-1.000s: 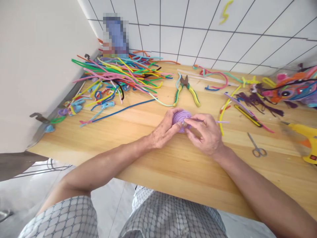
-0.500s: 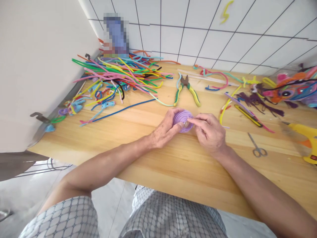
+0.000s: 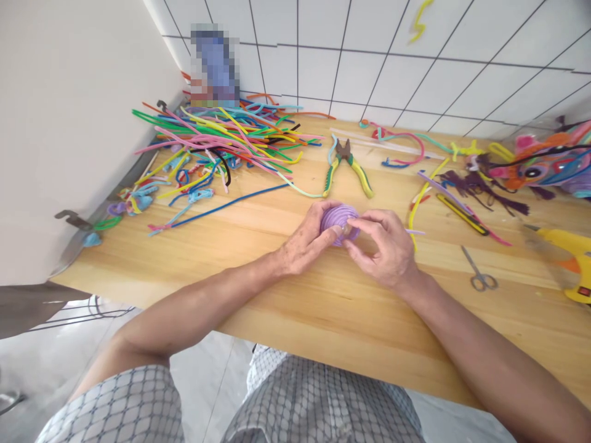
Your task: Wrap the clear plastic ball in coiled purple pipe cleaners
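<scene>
A rounded purple ball of coiled pipe cleaner (image 3: 339, 216) is held just above or on the wooden table, in the middle of the view. My left hand (image 3: 311, 241) wraps round its left side, the thumb pressing on the front. My right hand (image 3: 385, 246) grips its right side, with the index finger on top and the thumb at the lower edge. A pale patch shows on the coil between my fingertips; what it is I cannot make out. Open-handled pliers (image 3: 347, 166) with yellow-green grips lie just behind the coil.
A heap of colourful pipe cleaners (image 3: 221, 135) lies at the back left. On the right are a yellow cutter knife (image 3: 462, 214), small scissors (image 3: 480, 274), a yellow glue gun (image 3: 566, 252) and a colourful pipe-cleaner figure (image 3: 545, 166). A white tiled wall (image 3: 318, 61) bounds the back.
My right thumb has come out from under the fingers and onto the coil's lower edge, so the hand has spread. My left hand keeps its hold.
</scene>
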{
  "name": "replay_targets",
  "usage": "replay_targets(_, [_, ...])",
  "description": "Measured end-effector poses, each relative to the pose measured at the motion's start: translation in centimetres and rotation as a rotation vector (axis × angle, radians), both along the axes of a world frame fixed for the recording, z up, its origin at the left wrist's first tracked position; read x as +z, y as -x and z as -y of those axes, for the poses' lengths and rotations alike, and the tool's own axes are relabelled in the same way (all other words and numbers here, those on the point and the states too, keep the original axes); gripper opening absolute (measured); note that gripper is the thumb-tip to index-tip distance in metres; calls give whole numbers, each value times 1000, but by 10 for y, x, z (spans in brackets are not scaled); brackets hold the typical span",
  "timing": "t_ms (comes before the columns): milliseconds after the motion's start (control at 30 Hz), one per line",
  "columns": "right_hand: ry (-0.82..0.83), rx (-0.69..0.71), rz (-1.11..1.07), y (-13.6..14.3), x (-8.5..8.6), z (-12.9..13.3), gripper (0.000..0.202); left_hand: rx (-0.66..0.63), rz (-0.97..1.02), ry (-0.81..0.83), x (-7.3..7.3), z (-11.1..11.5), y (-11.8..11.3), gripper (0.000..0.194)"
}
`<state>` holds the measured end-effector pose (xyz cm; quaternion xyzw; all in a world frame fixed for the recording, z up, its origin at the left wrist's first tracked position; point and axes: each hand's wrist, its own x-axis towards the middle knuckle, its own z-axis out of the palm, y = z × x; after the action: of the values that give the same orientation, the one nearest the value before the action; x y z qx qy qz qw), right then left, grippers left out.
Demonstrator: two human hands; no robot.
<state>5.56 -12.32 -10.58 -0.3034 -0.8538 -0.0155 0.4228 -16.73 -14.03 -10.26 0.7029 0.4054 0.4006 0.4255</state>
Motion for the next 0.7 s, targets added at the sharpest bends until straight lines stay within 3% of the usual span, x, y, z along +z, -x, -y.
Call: replay_targets(700, [-19, -1, 13, -1, 0, 1, 52, 53, 93, 84, 2, -6, 0, 41])
